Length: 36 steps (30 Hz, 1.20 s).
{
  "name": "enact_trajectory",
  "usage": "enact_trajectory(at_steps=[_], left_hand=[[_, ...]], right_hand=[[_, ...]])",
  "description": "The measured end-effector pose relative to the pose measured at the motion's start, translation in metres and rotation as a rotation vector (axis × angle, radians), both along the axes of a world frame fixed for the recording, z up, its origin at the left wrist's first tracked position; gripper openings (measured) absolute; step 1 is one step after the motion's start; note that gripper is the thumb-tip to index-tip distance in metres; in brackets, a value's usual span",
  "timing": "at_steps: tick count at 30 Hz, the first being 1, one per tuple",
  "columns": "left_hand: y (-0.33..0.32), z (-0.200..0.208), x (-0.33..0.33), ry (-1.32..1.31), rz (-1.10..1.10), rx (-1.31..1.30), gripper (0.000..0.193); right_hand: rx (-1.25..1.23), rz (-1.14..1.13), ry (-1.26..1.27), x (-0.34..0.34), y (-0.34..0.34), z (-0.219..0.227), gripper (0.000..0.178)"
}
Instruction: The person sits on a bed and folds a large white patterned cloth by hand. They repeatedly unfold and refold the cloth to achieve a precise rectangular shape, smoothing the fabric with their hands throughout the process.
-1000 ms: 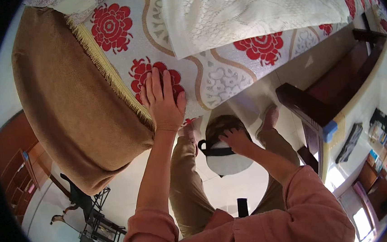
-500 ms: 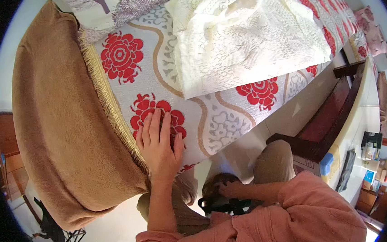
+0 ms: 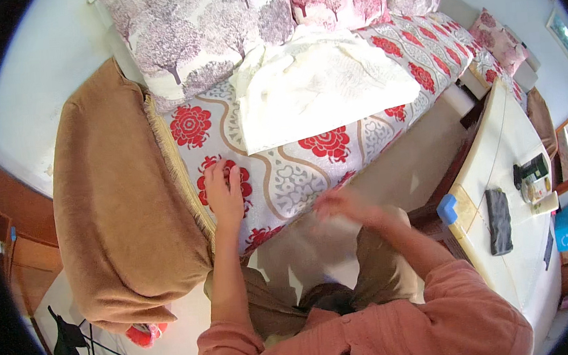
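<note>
Your left hand (image 3: 224,194) rests palm-down on the cover (image 3: 295,178), fingers loosely apart, over a red flower (image 3: 244,180) beside the brown armrest (image 3: 122,197). Your right hand (image 3: 345,207), blurred, is near the cover's front edge; whether its fingers are closed cannot be told. The cloth (image 3: 321,98) lies on the cover, beyond both hands.
</note>
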<state>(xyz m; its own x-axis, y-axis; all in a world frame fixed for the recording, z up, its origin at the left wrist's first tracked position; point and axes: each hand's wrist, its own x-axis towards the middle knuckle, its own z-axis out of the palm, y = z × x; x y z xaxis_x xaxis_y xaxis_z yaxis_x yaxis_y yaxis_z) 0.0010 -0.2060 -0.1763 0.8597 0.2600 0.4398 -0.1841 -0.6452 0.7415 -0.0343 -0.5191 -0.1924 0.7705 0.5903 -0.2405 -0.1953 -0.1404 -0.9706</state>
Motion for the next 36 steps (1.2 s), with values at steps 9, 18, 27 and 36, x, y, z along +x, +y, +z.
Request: enact_trajectory(at_steps=[9,18,27,36], left_hand=[[-0.071,0.045,0.128,0.519,-0.127,-0.950,0.067],[-0.071,0.168,-0.015,0.291,-0.438,-1.170,0.060],[0.058,0.169,-0.122,0.177,0.052,-1.426,0.054],[0.298,0.369,-0.141,-0.397,0.126,-0.722,0.038]], right_hand=[[0.440,-1.023,0.133,0.187,-0.131,0.004,0.044],[0.813,-0.970,0.324,0.205,-0.162,0.040,0.051],[0.652,-0.747,0.187,0.181,-0.039,0.126,0.044],[1.032,-0.309,-0.132,0.207,0.142,0.328,0.042]])
